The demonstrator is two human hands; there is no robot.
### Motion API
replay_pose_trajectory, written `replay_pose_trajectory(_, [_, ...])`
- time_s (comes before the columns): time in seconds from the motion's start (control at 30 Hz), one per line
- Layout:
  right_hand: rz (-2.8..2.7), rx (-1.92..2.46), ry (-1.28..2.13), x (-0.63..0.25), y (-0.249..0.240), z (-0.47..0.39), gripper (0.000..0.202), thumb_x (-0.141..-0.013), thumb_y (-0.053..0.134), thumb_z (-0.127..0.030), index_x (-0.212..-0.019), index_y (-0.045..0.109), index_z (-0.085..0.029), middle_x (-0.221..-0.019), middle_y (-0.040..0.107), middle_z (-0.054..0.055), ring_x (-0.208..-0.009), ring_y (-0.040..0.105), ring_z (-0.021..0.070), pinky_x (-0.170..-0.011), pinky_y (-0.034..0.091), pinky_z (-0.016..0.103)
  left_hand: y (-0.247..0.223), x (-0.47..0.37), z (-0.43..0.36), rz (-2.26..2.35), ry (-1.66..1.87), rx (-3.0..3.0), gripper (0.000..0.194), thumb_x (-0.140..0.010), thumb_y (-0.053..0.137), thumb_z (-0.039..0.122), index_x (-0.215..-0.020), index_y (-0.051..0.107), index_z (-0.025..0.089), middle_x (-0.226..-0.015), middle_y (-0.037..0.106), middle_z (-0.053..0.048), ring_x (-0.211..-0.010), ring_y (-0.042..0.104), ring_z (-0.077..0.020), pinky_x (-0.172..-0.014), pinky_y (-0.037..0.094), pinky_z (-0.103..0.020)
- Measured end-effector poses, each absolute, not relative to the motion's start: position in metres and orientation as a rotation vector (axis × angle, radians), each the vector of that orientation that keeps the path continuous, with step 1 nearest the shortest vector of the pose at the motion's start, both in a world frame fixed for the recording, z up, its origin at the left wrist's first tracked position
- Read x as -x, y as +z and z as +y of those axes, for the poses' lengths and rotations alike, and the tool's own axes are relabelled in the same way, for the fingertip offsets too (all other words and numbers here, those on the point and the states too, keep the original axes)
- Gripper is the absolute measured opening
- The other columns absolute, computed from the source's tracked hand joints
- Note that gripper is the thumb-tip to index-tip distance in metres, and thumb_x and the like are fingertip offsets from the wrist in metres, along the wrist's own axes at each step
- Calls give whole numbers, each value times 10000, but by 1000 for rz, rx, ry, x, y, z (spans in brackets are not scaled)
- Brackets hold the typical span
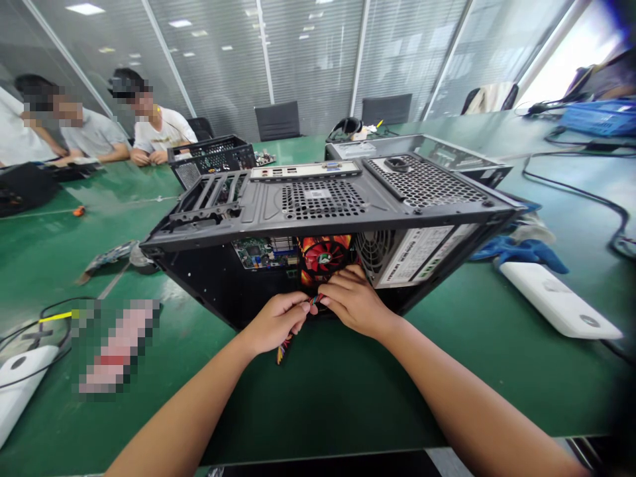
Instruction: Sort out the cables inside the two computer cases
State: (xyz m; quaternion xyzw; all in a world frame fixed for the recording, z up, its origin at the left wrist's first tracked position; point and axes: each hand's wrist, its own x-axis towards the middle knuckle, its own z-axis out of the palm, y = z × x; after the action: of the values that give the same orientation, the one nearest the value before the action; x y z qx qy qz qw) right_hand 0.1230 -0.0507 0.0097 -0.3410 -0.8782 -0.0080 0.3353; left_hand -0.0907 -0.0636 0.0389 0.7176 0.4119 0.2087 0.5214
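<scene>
A black computer case (pixel 258 212) lies on the green table, its open side facing me. Inside show a green motherboard (pixel 256 253), a red and black fan (pixel 324 257) and a power supply (pixel 420 255) with a white label. My left hand (pixel 281 319) pinches a bundle of coloured cables (pixel 317 301) in front of the opening, and a loose end hangs below it. Close beside it on the right, my right hand (pixel 355 299) has its fingers closed round the same bundle, near the fan.
White devices lie at the right (pixel 559 298) and far left (pixel 24 384). Blue gloves (pixel 521 252) are right of the case. Behind it stand two more cases (pixel 213 156) (pixel 447 149). People sit at the back left. A blue basket (pixel 599 118) is far right.
</scene>
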Motion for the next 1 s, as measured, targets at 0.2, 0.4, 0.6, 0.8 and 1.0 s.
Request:
replay_pose_trajectory(0.2, [-2335, 911, -29, -123, 8, -50, 257, -982, 438, -295, -899, 657, -188, -737, 628, 32, -764, 498, 188, -804, 310, 359, 34, 88, -65, 1088, 572, -2087, 344, -954, 415, 340, -672, 494, 157, -571, 374, 53, -534, 344, -80, -543, 260, -229])
replay_pose_trajectory(0.4, [-2358, 941, 12, -123, 8, -49, 283, -990, 422, -304, -854, 639, -183, -715, 629, 28, -755, 501, 186, -815, 308, 359, 27, 87, -63, 1157, 636, -2324, 326, -957, 436, 303, -680, 529, 158, -594, 462, 29, -575, 419, -98, -588, 276, -245])
replay_pose_trajectory(0.6, [-2382, 924, -43, -123, 9, -51, 250, -975, 451, -305, -906, 664, -193, -737, 615, 32, -796, 491, 196, -844, 312, 375, 34, 87, -65, 1077, 511, -2056, 311, -946, 427, 325, -717, 546, 153, -540, 461, 48, -497, 420, -78, -530, 299, -212])
replay_pose_trajectory(0.8, [-2372, 880, -74, -124, 13, -54, 245, -963, 458, -297, -920, 676, -193, -755, 608, 38, -817, 494, 202, -860, 352, 396, 36, 87, -66, 939, 470, -1796, 375, -963, 378, 410, -892, 615, 129, -548, 565, 19, -477, 434, -78, -524, 339, -199])
replay_pose_trajectory(1.0, [-2179, 911, -145, -117, 9, -61, 222, -924, 527, -250, -1093, 653, -180, -1066, 657, 104, -1097, 501, 269, -950, 392, 442, 36, 87, -65, 978, 509, -1588, 386, -934, 402, 436, -725, 548, 145, -518, 535, 18, -441, 330, -68, -455, 235, -197])
